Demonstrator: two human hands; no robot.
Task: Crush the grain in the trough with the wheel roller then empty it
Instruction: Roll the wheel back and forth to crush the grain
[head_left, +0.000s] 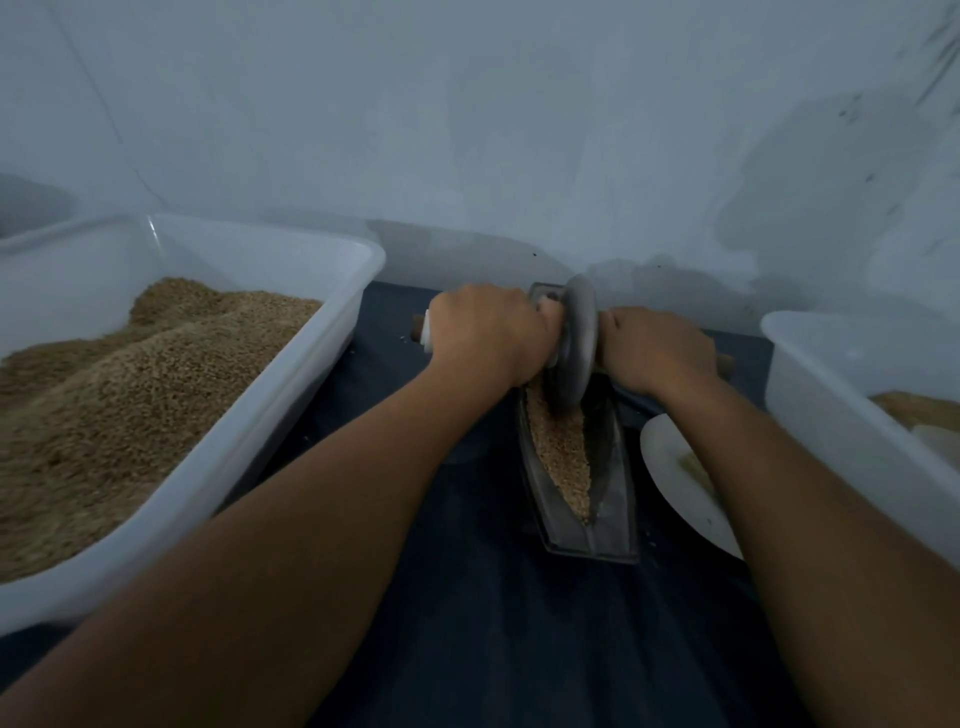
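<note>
A narrow dark metal trough (621, 519) lies lengthwise on a dark blue cloth, its near end pointing at me. Brown grain (563, 457) fills its groove. A grey metal wheel roller (574, 343) stands upright in the far half of the trough, its rim down in the grain. My left hand (483, 335) grips the wooden axle handle on the wheel's left side, and my right hand (654, 348) grips the handle on its right side. Handle ends stick out past both fists.
A large white plastic tub (291, 395) heaped with brown grain stands at the left. Another white tub (852, 395) with some grain stands at the right. A white plate (670, 462) lies between the trough and the right tub. A pale wall rises close behind.
</note>
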